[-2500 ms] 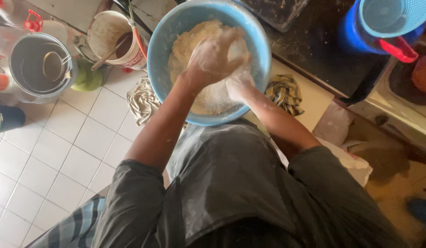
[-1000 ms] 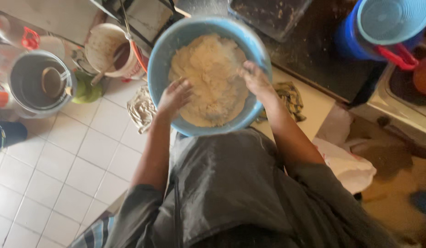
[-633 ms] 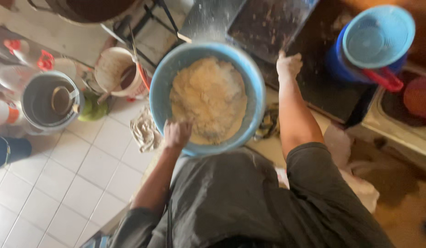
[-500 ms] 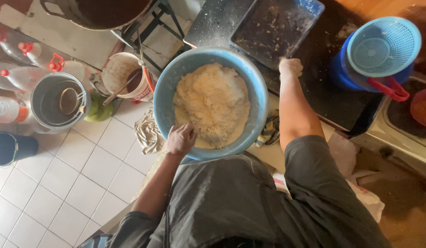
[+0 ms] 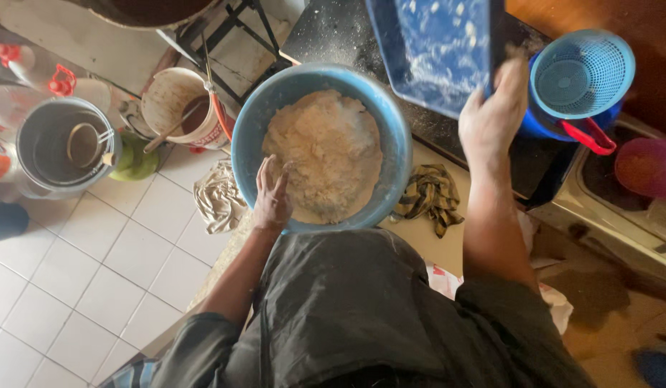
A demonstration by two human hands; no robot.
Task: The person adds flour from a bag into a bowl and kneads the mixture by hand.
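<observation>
Round light-blue plastic bowl (image 5: 390, 118) on the edge of the pale counter (image 5: 437, 248), filled with a heap of pale crumbly dough (image 5: 322, 154). Left hand (image 5: 272, 195) flat and open, fingers spread, lying on the near left side of the dough, inside the rim. Right hand (image 5: 491, 118) far from the left one, raised up, clamped on the lower edge of a flat blue rectangular tray (image 5: 433, 50) dusted with flour, tilted above the far right rim of the bowl. Just beside this hand, a blue perforated plastic basket (image 5: 580, 72) on a dark blue container with red handle. Striped crumpled cloth (image 5: 433, 194) on the counter, near the bowl. Down on the white tiled floor (image 5: 96, 266): a metal pot (image 5: 38, 169) with a ladle inside, and a white bucket (image 5: 171, 97) with a stick.
</observation>
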